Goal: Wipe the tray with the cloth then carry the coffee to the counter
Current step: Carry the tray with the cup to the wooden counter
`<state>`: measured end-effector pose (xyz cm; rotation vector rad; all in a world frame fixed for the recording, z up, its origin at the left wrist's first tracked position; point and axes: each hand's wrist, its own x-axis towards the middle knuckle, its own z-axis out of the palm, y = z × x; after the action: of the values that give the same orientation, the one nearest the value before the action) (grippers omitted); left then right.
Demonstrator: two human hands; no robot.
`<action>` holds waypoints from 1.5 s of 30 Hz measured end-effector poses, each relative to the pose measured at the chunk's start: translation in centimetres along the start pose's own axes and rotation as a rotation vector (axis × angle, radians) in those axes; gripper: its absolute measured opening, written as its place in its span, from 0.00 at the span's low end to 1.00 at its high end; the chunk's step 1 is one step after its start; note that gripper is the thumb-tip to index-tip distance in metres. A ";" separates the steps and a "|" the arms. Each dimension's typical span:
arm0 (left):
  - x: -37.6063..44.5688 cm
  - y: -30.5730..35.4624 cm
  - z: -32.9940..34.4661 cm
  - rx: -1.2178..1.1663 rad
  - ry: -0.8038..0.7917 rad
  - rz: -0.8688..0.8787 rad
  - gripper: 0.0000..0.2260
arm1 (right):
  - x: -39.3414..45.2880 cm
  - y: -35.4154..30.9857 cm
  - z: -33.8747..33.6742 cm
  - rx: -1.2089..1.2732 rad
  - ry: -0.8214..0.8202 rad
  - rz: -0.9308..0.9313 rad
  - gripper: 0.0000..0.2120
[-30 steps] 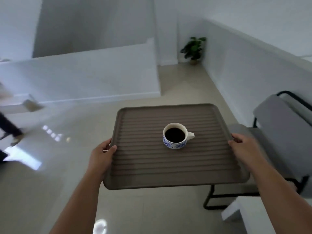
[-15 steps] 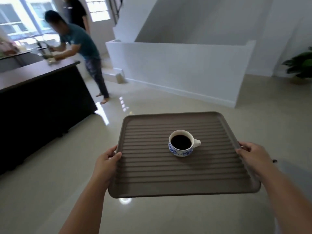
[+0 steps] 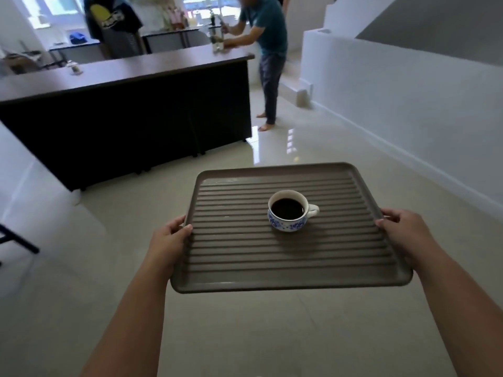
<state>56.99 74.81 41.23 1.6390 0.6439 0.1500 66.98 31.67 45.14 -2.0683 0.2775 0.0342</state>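
1. The tray (image 3: 291, 257) is a brownish-grey ribbed rectangle held out in front of the person over the pale tiled floor (image 3: 272, 336). Its long axis runs left to right, and the ribs run the same way. It looks roughly level, with the far edge towards the counter (image 3: 122, 70).

2. The coffee cup (image 3: 289, 210) stands upright on the tray, a bit right of centre and nearer the far edge. It's white with a blue pattern and full of dark coffee. The handle sticks out to the right.

3. The left hand (image 3: 168, 240) grips the tray's left rim about halfway along. The thumb is curled over the top onto the ribs, and the fingers are wrapped round the edge.

4. The right hand (image 3: 402, 229) holds the right rim the same way, at about the same height. The fingers hook over the edge; the thumb I can't really make out.

5. The counter has a dark top and black front and sits ahead and to the left, well apart from the tray. A small jar-like thing (image 3: 73, 68) stands on it, too blurry to tell what it is.

6. Another person (image 3: 268, 50) in a teal shirt stands barefoot at the counter's far right end, leaning on it.

7. A low white wall (image 3: 408, 85) runs along the right side.
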 end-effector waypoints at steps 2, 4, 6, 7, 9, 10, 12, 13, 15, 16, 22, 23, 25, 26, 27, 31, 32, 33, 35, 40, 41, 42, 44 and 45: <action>0.7 0.0 -1.0 -0.016 0.046 0.003 0.16 | 1.7 -1.2 1.6 0.014 -0.034 -0.014 0.17; 1.6 0.4 -1.7 -0.036 0.089 0.012 0.16 | 3.4 -2.6 3.3 0.007 -0.069 -0.028 0.17; 2.9 0.9 -2.4 -0.057 0.127 0.005 0.15 | 5.3 -4.0 5.1 0.020 -0.099 -0.037 0.17; 3.8 1.0 -2.8 -0.070 0.144 0.003 0.15 | 6.3 -4.6 6.1 0.032 -0.112 -0.040 0.17; 5.8 1.2 -3.5 -0.088 0.168 0.005 0.16 | 8.4 -5.9 8.1 0.041 -0.130 -0.051 0.17; 6.9 1.4 -3.8 -0.091 0.178 0.008 0.17 | 9.6 -6.5 9.0 0.041 -0.138 -0.059 0.17; 9.2 2.0 -4.4 -0.104 0.200 0.006 0.17 | 11.8 -7.8 11.0 0.040 -0.159 -0.071 0.17; 10.3 2.4 -4.6 -0.116 0.212 0.004 0.17 | 12.8 -8.5 11.9 0.043 -0.165 -0.074 0.17; 12.6 3.4 -5.1 -0.132 0.224 0.006 0.16 | 15.0 -10.1 13.8 0.051 -0.174 -0.088 0.17; 13.8 3.9 -5.3 -0.142 0.227 0.007 0.16 | 16.0 -10.8 14.7 0.054 -0.178 -0.093 0.16; 21.0 6.7 -6.6 -0.166 0.257 -0.002 0.17 | 22.6 -15.0 19.9 0.083 -0.220 -0.082 0.16; 22.3 7.1 -6.7 -0.167 0.260 -0.002 0.17 | 23.7 -15.7 20.7 0.085 -0.228 -0.084 0.16; 25.0 8.0 -6.6 -0.181 0.274 -0.008 0.17 | 26.2 -17.1 22.4 0.084 -0.240 -0.097 0.16; 26.4 8.5 -6.5 -0.182 0.281 -0.010 0.17 | 27.7 -17.7 23.2 0.082 -0.248 -0.104 0.16; 27.8 9.0 -6.3 -0.184 0.288 -0.010 0.17 | 29.2 -18.2 24.0 0.083 -0.257 -0.109 0.16; 34.2 11.2 -5.1 -0.192 0.319 0.000 0.16 | 36.2 -20.7 27.3 0.085 -0.281 -0.113 0.16; 35.9 11.7 -4.8 -0.190 0.329 -0.001 0.16 | 38.0 -21.4 28.1 0.083 -0.288 -0.114 0.16; 37.5 12.3 -4.4 -0.194 0.342 -0.004 0.16 | 39.7 -22.2 28.9 0.083 -0.295 -0.112 0.16; 40.9 13.9 -3.8 -0.197 0.364 0.004 0.16 | 43.5 -23.7 30.5 0.093 -0.309 -0.118 0.16; 49.1 17.1 -3.0 -0.206 0.387 -0.015 0.17 | 51.7 -28.4 34.5 0.052 -0.337 -0.137 0.17; 50.8 17.7 -3.0 -0.214 0.393 -0.019 0.17 | 53.2 -29.4 35.5 0.047 -0.341 -0.137 0.17; 52.5 18.1 -3.0 -0.220 0.397 -0.021 0.17 | 54.8 -30.3 36.4 0.043 -0.344 -0.139 0.17; 56.1 18.9 -3.1 -0.225 0.402 -0.024 0.17 | 57.7 -32.0 38.4 0.029 -0.352 -0.147 0.16; 58.0 19.3 -3.2 -0.223 0.404 -0.024 0.17 | 59.2 -32.7 39.5 0.021 -0.356 -0.148 0.16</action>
<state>110.01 105.11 44.81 1.3940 0.9174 0.5264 135.08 70.32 45.43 -2.0130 -0.0934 0.3051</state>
